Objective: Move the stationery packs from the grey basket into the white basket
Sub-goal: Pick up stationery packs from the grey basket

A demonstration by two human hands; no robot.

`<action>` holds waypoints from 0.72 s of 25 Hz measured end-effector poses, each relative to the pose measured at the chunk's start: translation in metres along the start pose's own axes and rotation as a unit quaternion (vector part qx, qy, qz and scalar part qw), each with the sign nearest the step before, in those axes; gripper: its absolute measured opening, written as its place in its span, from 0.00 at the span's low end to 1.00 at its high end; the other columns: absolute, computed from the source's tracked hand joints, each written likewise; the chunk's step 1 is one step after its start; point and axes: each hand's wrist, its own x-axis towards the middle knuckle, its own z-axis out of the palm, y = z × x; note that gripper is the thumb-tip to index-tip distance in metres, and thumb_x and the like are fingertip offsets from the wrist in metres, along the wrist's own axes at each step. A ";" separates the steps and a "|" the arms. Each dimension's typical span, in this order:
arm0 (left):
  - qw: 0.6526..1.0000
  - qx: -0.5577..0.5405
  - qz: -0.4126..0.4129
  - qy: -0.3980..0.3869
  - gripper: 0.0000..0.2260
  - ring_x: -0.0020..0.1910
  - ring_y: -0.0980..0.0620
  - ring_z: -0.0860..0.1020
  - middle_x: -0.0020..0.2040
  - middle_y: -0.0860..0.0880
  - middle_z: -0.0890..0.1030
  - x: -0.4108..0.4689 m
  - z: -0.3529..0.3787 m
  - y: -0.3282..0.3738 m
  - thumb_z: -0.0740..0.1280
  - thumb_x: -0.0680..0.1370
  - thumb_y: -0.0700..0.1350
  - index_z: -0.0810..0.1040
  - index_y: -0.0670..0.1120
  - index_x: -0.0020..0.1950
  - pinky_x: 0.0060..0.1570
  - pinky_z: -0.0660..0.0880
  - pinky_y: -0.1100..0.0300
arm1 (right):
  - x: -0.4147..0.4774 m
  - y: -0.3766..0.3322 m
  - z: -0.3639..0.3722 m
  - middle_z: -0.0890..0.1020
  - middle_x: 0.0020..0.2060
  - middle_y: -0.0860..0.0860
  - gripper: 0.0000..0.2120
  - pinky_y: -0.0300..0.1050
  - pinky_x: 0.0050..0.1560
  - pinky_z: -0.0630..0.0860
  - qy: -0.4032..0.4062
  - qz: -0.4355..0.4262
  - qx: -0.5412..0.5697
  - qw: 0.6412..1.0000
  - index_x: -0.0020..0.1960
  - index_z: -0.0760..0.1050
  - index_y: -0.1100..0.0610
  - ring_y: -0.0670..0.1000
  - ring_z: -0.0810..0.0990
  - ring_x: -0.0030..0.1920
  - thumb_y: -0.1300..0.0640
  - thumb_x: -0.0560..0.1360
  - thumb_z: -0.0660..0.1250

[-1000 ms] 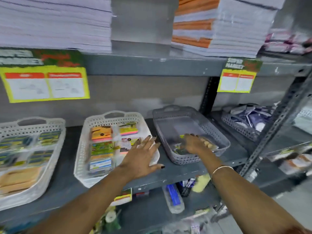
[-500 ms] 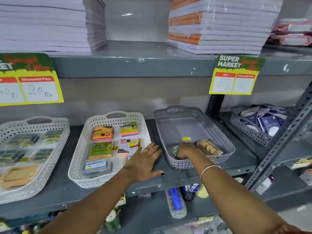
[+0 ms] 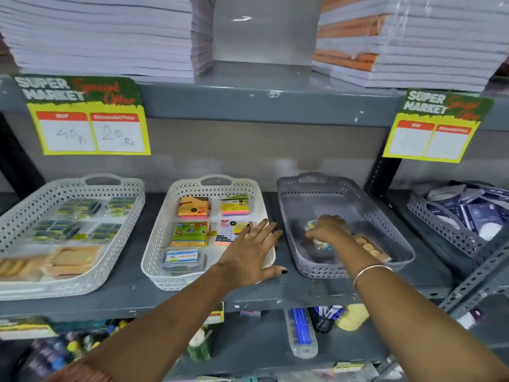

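On the shelf, the right hand reaches into the grey basket, its fingers curled on a small clear stationery pack; a pack of tan round pieces lies just right of them. The left hand rests flat, fingers spread, over the near right corner of the white basket, whose sticky-note packs lie left of and beyond those fingers. Another white basket stands farther left, price tags above.

Your grey metal shelf carries, left to right, two white baskets and the grey basket.
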 end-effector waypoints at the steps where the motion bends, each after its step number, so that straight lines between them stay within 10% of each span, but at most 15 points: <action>1: 1.000 0.001 -0.016 0.011 0.36 0.77 0.50 0.42 0.78 0.48 0.45 -0.006 -0.004 -0.010 0.50 0.75 0.67 0.45 0.49 0.76 0.73 0.40 0.50 | 0.002 -0.006 -0.010 0.79 0.59 0.58 0.24 0.46 0.58 0.75 0.018 -0.009 0.001 1.000 0.61 0.75 0.59 0.58 0.77 0.60 0.46 0.71 0.67; 9: 0.972 0.028 -0.231 0.043 0.45 0.77 0.49 0.47 0.78 0.47 0.48 -0.146 -0.053 -0.174 0.36 0.67 0.74 0.48 0.47 0.76 0.75 0.49 0.48 | -0.027 -0.148 -0.047 0.76 0.61 0.61 0.28 0.45 0.58 0.73 0.078 -0.156 0.044 0.984 0.63 0.72 0.61 0.60 0.74 0.63 0.45 0.69 0.69; 18: 0.961 0.047 -0.272 -0.032 0.54 0.77 0.50 0.41 0.77 0.50 0.41 -0.324 -0.039 -0.302 0.25 0.56 0.77 0.41 0.50 0.76 0.74 0.42 0.49 | -0.105 -0.385 0.007 0.74 0.63 0.62 0.29 0.46 0.60 0.72 0.027 -0.303 0.069 0.950 0.64 0.72 0.60 0.60 0.72 0.64 0.47 0.67 0.70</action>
